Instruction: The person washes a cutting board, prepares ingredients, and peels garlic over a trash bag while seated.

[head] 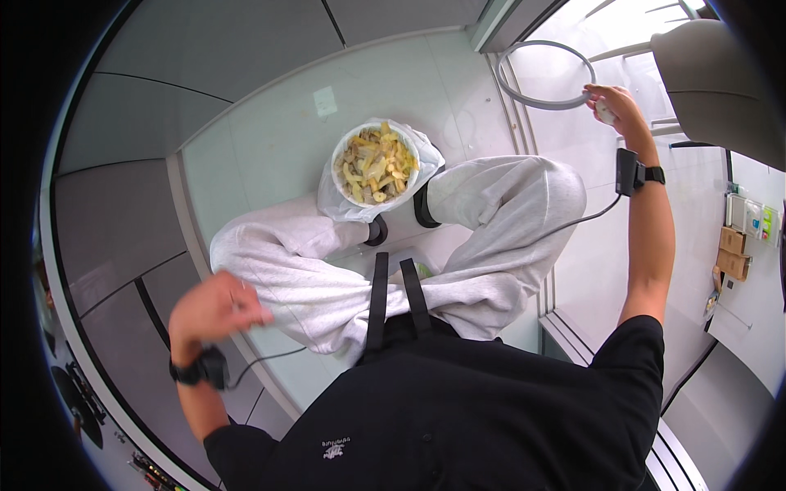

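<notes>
My right hand (617,107) is raised at the upper right, gripping a grey plastic ring (543,105) by its edge. A small whitish thing (605,112) shows in that palm, too unclear to name. Over my left thigh hovers my left hand (215,307), blurred, with bent fingers; whether it holds anything is unclear. Between my feet stands a round white bin (335,167), lined with a thin plastic bag (331,199) folded over its rim. Yellowish and brown food scraps (376,162), like peelings and cut pieces, fill it to the top.
Grey cabinet fronts (202,49) run along the far and left sides. Sliding-door tracks (513,116) cross the tiled floor (270,153) on the right. Beyond them are a beige chair (712,80) and cardboard boxes (732,251). Cables trail from both wrist devices.
</notes>
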Available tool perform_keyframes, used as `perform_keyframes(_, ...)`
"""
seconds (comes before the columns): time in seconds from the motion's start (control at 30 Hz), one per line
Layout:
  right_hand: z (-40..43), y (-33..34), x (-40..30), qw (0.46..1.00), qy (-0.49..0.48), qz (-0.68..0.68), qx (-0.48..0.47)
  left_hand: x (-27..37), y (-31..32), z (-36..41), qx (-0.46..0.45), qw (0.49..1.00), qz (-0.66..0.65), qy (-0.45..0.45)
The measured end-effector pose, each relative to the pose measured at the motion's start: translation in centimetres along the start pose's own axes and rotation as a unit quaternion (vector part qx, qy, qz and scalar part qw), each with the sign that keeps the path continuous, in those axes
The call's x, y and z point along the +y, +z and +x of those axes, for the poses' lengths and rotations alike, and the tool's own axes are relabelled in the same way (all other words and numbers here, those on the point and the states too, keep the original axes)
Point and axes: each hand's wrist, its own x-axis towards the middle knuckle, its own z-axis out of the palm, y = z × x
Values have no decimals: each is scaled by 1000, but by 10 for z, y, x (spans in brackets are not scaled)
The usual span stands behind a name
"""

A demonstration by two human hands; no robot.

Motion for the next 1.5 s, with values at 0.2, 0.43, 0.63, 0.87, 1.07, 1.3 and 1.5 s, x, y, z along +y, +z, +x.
perform_keyframes(0.2, -35, -49, 47, 999, 39, 9, 7, 66, 65, -14, -83, 987, 91, 104)
perform_keyframes(0.43, -71, -65, 120, 999, 7, 47, 10, 112, 65, -37, -190, 963, -52, 185)
perform_keyframes(0.63, -27, -68, 241, 996, 45, 68, -30, 149, 34, 32, -76, 978, 3, 192)
perform_keyframes(0.87, 35, 59, 380, 970, 57, 211, 103, 67, 46, 215, 41, 886, -362, 287)
perform_keyframes(1.07, 97, 114, 413, 957, 31, 252, 138, -27, 12, 317, 188, 609, -740, 217)
perform_keyframes(1.3, 150, 136, 352, 901, 87, 418, 74, -41, 14, 348, 178, 575, -771, 208)
perform_keyframes(1.5, 84, 184, 195, 953, 0, 280, -117, -18, 15, 400, 258, 614, -703, 248)
